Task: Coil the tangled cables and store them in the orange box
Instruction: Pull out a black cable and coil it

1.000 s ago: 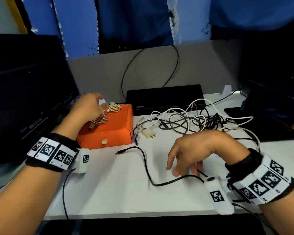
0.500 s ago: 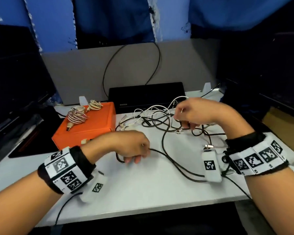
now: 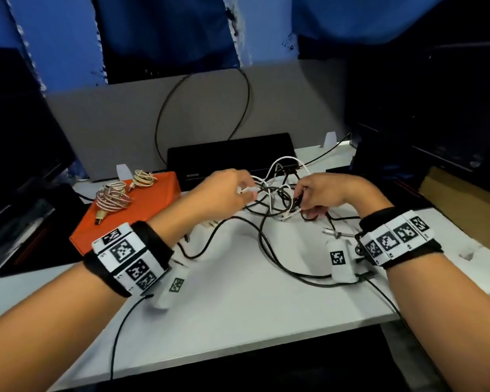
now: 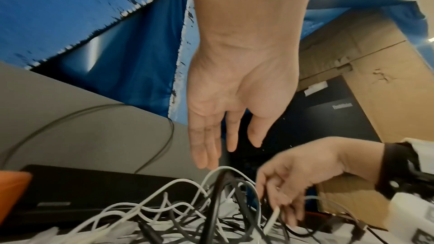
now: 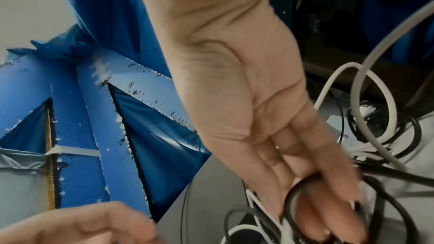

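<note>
The orange box (image 3: 142, 213) stands closed at the left of the white table (image 3: 238, 321), with two coiled braided cables (image 3: 112, 198) lying on its lid. A tangle of black and white cables (image 3: 275, 202) lies at the table's middle, also seen in the left wrist view as the tangle (image 4: 178, 211). My left hand (image 3: 248, 192) hovers at the tangle's left side, its fingers (image 4: 204, 155) straight just above a white loop. My right hand (image 3: 303, 200) grips the tangle from the right; a black loop (image 5: 303, 188) runs round its fingers (image 5: 333, 211).
A flat black device (image 3: 229, 157) sits behind the tangle against a grey partition (image 3: 125, 117). One black cable (image 3: 280, 264) trails toward the table's front. A silver-tipped plug (image 3: 334, 233) lies near my right wrist. Dark monitors flank both sides; a cardboard box (image 3: 464, 199) stands at the right.
My left hand left the orange box, dropped to the black cable near the front, then rose to the tangle. My right hand went from the table's front into the tangle and stayed.
</note>
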Action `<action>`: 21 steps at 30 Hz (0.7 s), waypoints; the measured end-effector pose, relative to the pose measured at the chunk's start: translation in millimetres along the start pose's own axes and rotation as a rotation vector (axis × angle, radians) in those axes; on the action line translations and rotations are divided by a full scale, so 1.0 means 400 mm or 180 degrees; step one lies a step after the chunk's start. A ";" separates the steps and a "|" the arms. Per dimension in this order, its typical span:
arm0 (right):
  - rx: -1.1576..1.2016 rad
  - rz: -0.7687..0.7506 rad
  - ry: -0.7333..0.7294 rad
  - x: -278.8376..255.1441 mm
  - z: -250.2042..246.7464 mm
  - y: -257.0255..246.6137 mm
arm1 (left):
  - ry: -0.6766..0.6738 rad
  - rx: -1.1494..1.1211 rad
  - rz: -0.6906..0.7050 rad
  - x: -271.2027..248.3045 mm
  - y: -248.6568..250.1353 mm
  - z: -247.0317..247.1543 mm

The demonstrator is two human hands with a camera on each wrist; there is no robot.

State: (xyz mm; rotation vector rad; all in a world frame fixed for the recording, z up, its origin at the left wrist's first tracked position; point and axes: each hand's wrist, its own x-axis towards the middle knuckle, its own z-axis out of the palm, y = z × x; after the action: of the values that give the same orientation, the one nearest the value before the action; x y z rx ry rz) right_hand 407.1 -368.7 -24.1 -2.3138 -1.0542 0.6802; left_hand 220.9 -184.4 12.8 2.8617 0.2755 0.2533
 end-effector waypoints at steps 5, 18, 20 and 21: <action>0.1228 -0.1160 0.0852 -0.028 -0.024 -0.055 | -0.0487 0.0028 0.0233 0.068 0.071 0.057; 0.0972 -0.1289 0.1692 -0.030 -0.049 -0.065 | 0.0075 -0.1001 0.0176 0.156 0.030 -0.008; 0.0827 -0.1207 0.1771 -0.025 -0.057 -0.048 | 0.0279 -0.1295 -0.0037 0.159 0.000 -0.036; 0.0888 -0.1182 0.1764 -0.025 -0.060 -0.043 | 0.0374 -0.1437 -0.0148 0.160 -0.016 -0.049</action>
State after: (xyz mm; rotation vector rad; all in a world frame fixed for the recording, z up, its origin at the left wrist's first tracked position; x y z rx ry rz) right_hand 407.0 -372.2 6.8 -1.8330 -1.0017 0.0253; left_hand 277.7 -160.5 39.3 2.3963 0.2671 0.4167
